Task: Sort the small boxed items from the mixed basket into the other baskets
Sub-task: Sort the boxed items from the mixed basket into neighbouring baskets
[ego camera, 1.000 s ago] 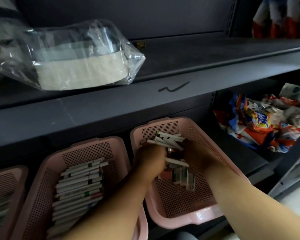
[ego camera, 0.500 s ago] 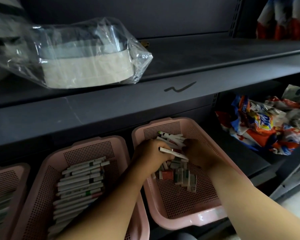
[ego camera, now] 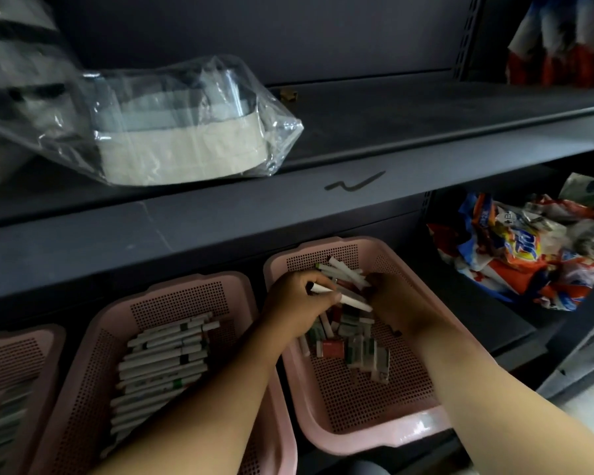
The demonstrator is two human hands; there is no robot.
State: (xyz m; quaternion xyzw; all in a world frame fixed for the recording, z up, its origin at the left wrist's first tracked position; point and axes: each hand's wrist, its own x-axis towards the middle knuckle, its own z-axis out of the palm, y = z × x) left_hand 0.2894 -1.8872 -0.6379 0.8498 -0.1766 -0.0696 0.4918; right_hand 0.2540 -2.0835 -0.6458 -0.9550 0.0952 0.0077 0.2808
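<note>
**Desk:** Where do we find the hands?

**Field:** We see both inside the mixed basket (ego camera: 408,430), the rightmost of three pink perforated baskets on the lower level of a dark shelving unit. The left hand (ego camera: 297,303) has thumb and fingers curled round one long white box (ego camera: 355,302). The box juts out to the right, raised above the heap.

**Desk:** And the other?

**Field:** The right hand (ego camera: 390,296) lies in shadow at the far end of the same basket. Its fingers are bent down among a cluster of white boxes (ego camera: 343,270). We cannot tell whether it grips any of them.

**Desk:** Where are the goods being sorted?

**Field:** The small boxed items (ego camera: 350,347) lie in a loose heap on the mixed basket's floor, below and between the two hands. We make out white and green ones and a single red box (ego camera: 331,348).

**Desk:** What do we say of the other baskets?

**Field:** The middle basket (ego camera: 186,282) stands just beside the mixed one and holds neat rows of long boxes (ego camera: 165,361). The left forearm crosses its near right corner. The left basket (ego camera: 14,337) is cut by the frame edge, and its contents are too blurred for us to name.

**Desk:** Anything else?

**Field:** A clear plastic bag (ego camera: 186,132) with pale folded contents sits on the upper shelf (ego camera: 426,108). Bright packets (ego camera: 528,255) are piled to the right of the mixed basket.
</note>
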